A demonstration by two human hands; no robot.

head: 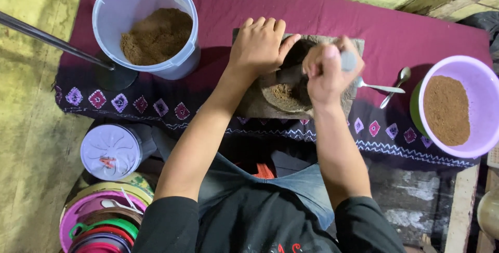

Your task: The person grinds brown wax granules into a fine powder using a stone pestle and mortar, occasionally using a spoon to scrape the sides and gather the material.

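At the middle of the maroon cloth (416, 29), the left hand (258, 46) lies flat and open on the far edge of the stone mortar (249, 105), while the right hand (327, 71), directly above its bowl, is fisted around an upright pale pestle (349, 61) over brown powder (282, 92).

Stone mortar slab (249, 108): grey, rough, flat on the maroon cloth, with a shallow bowl holding brown powder (282, 91). Pestle (347, 61): pale rounded end showing, gripped over the bowl.
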